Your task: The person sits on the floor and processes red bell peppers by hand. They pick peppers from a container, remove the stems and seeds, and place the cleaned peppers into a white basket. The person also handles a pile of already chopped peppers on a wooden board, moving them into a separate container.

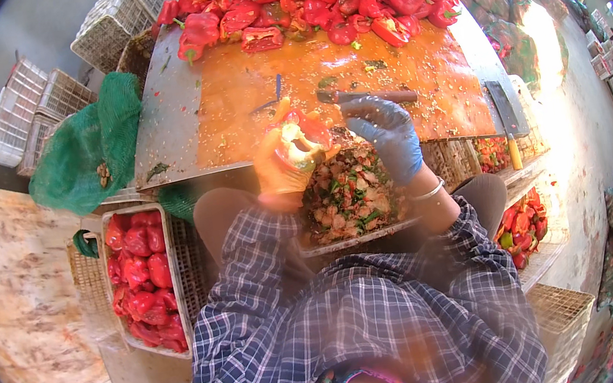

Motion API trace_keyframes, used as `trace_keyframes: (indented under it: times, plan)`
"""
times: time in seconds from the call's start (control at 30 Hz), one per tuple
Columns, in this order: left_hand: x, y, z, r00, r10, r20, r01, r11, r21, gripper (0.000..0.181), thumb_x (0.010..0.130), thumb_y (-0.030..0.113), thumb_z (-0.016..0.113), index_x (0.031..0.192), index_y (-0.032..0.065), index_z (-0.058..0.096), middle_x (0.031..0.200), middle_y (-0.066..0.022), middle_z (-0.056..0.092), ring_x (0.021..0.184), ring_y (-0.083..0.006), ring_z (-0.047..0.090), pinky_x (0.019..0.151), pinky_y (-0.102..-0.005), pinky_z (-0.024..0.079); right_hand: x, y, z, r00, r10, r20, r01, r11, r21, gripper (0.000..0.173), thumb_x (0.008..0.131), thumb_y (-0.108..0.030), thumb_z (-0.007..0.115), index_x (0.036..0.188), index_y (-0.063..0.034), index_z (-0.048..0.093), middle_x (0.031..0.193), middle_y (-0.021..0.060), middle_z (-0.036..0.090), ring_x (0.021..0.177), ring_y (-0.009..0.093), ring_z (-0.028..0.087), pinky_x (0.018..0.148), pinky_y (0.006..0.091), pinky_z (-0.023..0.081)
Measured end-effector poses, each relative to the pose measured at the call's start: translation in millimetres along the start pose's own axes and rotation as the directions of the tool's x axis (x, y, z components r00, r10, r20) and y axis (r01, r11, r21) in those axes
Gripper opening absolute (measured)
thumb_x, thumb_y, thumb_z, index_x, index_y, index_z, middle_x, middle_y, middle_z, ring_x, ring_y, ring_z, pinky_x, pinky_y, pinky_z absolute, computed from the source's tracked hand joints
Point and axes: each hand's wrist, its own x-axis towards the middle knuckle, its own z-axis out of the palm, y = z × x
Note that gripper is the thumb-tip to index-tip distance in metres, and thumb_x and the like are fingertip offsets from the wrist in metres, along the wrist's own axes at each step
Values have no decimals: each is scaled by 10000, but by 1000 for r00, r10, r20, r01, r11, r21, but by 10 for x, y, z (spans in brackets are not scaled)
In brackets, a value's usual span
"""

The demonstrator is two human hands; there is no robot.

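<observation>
My left hand (282, 163), in an orange glove, grips a red bell pepper (300, 139) whose cut opening shows pale flesh inside. To its right is my right hand (388, 132), in a blue glove with the fingers curled; whether it holds anything small is unclear. Both hands are above the near edge of a table with an orange, wet, seed-strewn cutting surface (247, 78). Just beyond my right hand lies a knife-like tool with a dark handle (392, 96). Below the hands, a crate (358, 241) between my knees holds pepper cores, stems and seeds (361, 193).
A heap of red peppers (312, 7), some cut, covers the table's far side. A cleaver (502, 110) lies at the right edge. At left stand a crate (175, 276) of whole red peppers and a green mesh bag (85, 144). Red pepper pieces (523, 228) sit at right.
</observation>
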Motion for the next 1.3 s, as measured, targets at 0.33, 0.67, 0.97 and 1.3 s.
trace_keyframes:
  times: [0.33, 0.67, 0.97, 1.3]
  plan:
    - [13, -104, -186, 925, -40, 377, -130, 900, 416, 940, 699, 202, 706, 1523, 71, 273, 1390, -155, 481, 1265, -289, 490, 1085, -397, 379, -62, 180, 409, 965, 239, 112, -179, 904, -388, 348, 833, -162, 745, 1106, 28, 644, 962, 85, 704, 855, 148, 655, 777, 290, 524]
    - [-9, -4, -306, 883, -7, 469, -401, 509, 762, 958, 646, -119, 572, 1525, 72, 241, 1430, -64, 403, 1210, -170, 477, 1044, -319, 380, -153, 278, 449, 958, 67, 280, -37, 993, -110, 282, 657, -106, 781, 924, -67, 700, 898, 106, 669, 829, 243, 660, 755, 322, 528]
    - [10, 42, -361, 875, -76, 479, -333, 624, 707, 847, 619, -144, 585, 1423, 53, 403, 1383, -88, 469, 1264, -206, 480, 1035, -318, 409, -153, 433, 317, 843, -213, 494, 479, 715, -510, 359, 575, -147, 819, 914, -99, 711, 896, 103, 660, 958, 301, 642, 895, 358, 513]
    - [-111, 1, -348, 972, -31, 231, -203, 376, 904, 597, 647, -95, 674, 1189, 70, 486, 1089, -19, 545, 1015, -139, 549, 917, -289, 460, -178, 251, 459, 837, 501, 222, -545, 803, 242, 290, 888, 7, 553, 1172, 40, 601, 1078, 85, 665, 927, 152, 647, 809, 272, 531]
